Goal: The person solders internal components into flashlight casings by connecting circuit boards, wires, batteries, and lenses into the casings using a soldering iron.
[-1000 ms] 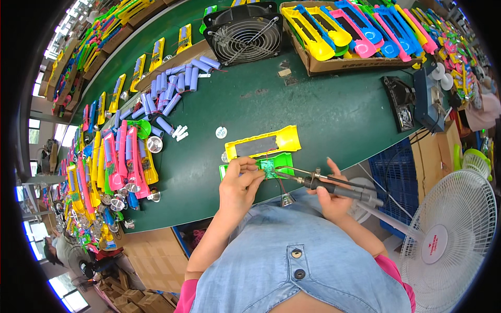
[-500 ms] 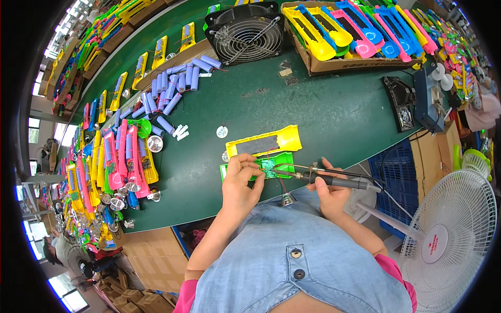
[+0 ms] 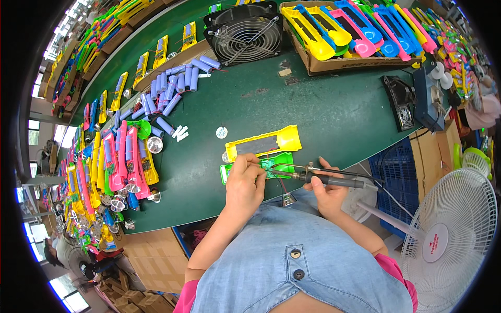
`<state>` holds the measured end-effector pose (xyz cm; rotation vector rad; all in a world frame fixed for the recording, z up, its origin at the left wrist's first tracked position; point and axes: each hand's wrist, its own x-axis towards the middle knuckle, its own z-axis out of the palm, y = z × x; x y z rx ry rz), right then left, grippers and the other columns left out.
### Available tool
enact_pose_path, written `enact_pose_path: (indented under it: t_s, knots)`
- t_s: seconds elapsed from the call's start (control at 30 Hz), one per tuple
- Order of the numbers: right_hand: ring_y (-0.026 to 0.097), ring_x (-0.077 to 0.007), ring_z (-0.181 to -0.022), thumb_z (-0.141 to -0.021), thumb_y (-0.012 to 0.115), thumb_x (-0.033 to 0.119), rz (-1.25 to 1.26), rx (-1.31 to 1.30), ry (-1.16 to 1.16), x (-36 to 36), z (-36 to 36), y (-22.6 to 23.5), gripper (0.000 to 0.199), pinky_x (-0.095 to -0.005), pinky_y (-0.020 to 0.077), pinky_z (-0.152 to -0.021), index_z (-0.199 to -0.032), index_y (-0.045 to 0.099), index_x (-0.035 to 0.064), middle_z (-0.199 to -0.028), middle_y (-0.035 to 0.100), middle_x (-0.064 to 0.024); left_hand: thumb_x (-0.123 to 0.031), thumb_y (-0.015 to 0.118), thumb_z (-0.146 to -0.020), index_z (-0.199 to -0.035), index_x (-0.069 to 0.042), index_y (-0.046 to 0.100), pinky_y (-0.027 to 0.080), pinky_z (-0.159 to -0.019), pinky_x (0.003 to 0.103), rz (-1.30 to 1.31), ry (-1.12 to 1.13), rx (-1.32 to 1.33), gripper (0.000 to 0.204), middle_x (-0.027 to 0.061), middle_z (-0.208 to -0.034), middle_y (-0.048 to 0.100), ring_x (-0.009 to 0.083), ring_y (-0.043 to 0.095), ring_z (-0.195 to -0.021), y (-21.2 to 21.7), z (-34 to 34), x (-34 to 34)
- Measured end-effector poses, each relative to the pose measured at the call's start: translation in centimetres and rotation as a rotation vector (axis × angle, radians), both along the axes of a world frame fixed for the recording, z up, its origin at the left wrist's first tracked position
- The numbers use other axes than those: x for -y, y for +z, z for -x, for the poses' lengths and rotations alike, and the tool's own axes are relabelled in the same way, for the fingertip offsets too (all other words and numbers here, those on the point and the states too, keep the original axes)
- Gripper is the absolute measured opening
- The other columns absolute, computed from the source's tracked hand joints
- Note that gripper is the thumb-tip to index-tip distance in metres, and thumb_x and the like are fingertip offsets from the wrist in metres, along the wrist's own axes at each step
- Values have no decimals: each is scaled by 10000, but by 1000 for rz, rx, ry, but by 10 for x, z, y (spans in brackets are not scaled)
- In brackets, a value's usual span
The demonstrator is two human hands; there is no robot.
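Observation:
A soldering iron [image 3: 342,181] with a dark handle and a thin metal tube along it is held in my right hand [image 3: 330,197]. Its tip reaches over a green plastic housing [image 3: 285,159] that has a small circuit board inside. My left hand [image 3: 246,183] is closed in a pinch at the left part of this housing; its fingers hide what is between them. Just beyond lies a yellow plastic housing [image 3: 290,139] with a dark strip along it. A small shiny reflector cup [image 3: 288,199] hangs on reddish wires by the table's near edge.
Purple cylindrical batteries [image 3: 169,94] lie heaped at the left, beyond stacked coloured housings [image 3: 125,156]. A black box fan [image 3: 244,39] stands at the back. A cardboard box [image 3: 334,64] of housings is at the far right, near a blue device [image 3: 430,99]. A white fan [image 3: 449,224] stands right.
My left hand has shifted slightly right, its fingers bunching closer over the green housing's board. The soldering iron and my right hand have moved a little to the left.

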<state>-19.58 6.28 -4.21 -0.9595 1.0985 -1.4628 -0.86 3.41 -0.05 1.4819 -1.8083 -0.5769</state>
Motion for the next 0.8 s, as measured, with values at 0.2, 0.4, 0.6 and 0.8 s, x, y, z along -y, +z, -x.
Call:
enact_pose_path:
  t_s: [0.2,0.4,0.6,0.8]
  knots:
    - [644,-197,-678,-784,611,-17,21,-36,50,1,3,-2,223,-276,556,-623,-983,533,-80,-1207,429,-248,80,629,-629,-698,29,560,460,-669,345,-6,-7,45,111,141,-905,523,274,560,-776,2,1,2]
    - [647,-210,-660,-770,616,-29,197,-336,79,6,8,2,200,-320,538,-753,-958,561,-68,-1002,576,-219,82,601,-641,-682,39,546,455,-675,362,-31,-13,78,81,145,-881,513,297,545,-778,7,3,4]
    - [554,-285,-1034,-763,613,-40,116,-110,41,4,14,9,204,-351,540,-788,-962,572,-59,-961,596,-192,65,635,-637,-697,21,550,459,-611,337,-43,-28,144,112,119,-891,523,264,559,-761,8,3,7]
    - [469,-305,-1136,-767,597,-53,124,-106,14,1,18,5,205,-289,585,-664,-966,558,-76,-1053,548,-213,79,627,-623,-688,36,544,458,-598,348,0,-31,218,113,138,-887,517,281,555,-744,12,8,7]
